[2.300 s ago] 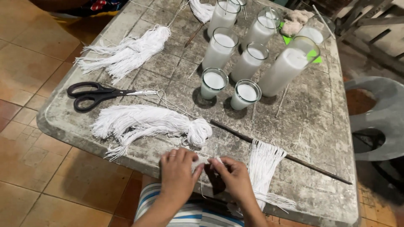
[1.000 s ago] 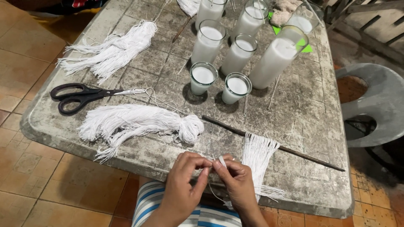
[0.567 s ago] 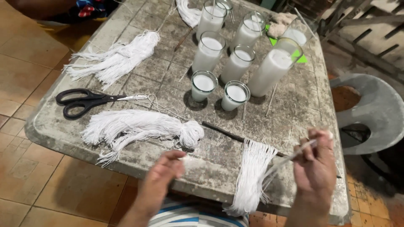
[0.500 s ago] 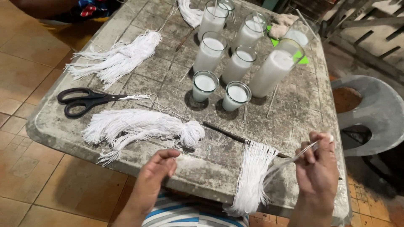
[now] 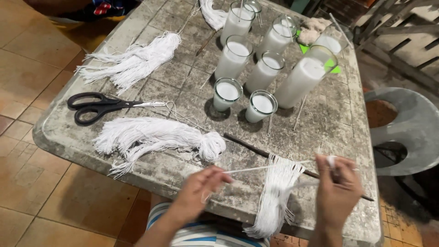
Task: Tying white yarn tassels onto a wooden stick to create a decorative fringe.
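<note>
Stretching a single white string (image 5: 270, 168) taut between two bare hands above the near edge of a worn grey table (image 5: 329, 132). Left hand (image 5: 199, 194) pinching one end between thumb and forefinger, remaining fingers loosely curled; right hand (image 5: 337, 190) closed round the other end, thumb and fingers bunched, grip partly blurred. Lying almost level from left to right, long axis running across the body and roughly along the table's front edge, rising a little toward the right hand. Passing just above a hank of cut white strings (image 5: 274, 201) draped over the edge and hanging down, directly between the hands, the right one slightly nearer. Lying under that hank, a thin dark stick (image 5: 249, 145) slanting from near the middle of the table down toward the right corner. Resting to the left, a tied bundle of white yarn (image 5: 155, 137), black-handled scissors (image 5: 98, 106) pointing right, and a second bundle (image 5: 132, 61) farther back. Standing well apart at the rear, a cluster of glasses filled with white wax (image 5: 263, 68).
</note>
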